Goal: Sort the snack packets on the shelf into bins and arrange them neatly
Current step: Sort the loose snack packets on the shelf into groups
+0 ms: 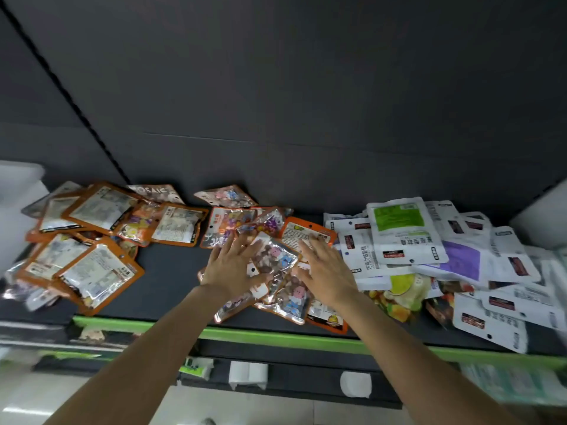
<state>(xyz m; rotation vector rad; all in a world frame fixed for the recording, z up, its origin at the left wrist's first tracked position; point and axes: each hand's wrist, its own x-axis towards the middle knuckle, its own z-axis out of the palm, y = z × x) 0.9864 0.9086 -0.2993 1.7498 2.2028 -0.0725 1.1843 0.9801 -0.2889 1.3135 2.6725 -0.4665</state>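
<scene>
1. The snack packets lie loose on the dark shelf (pixel 171 271) in three groups: an orange-edged pile (pixel 82 240) at the left, a middle heap (pixel 270 268) of clear-fronted packets, and a white pile (pixel 429 250) at the right with one green-labelled packet (pixel 402 225) on top.
2. The left hand (pixel 230 268) lies flat on the left side of the middle heap, its fingers straight and spread, pinching nothing.
3. The right hand (pixel 325 271) lies on the heap's right side, its fingers also straight and slightly apart; both palms press down on packets and neither grips one.
4. The packets look light, thin and floppy, with glossy film that probably slides easily, so a stack may fan out when pushed.
5. A sound hold would likely be at the stiffer sealed edges, or with several packets squared between the two palms; the contents seem small pieces that could crush under hard pressure.
6. No bin is clearly seen. The pale shapes at the far left and far right edges are cut off and blurred, and cannot be identified.
7. Packets beneath the hands are hidden, the labels are mostly unreadable, and the lower shelf's contents are too blurred to name.
</scene>
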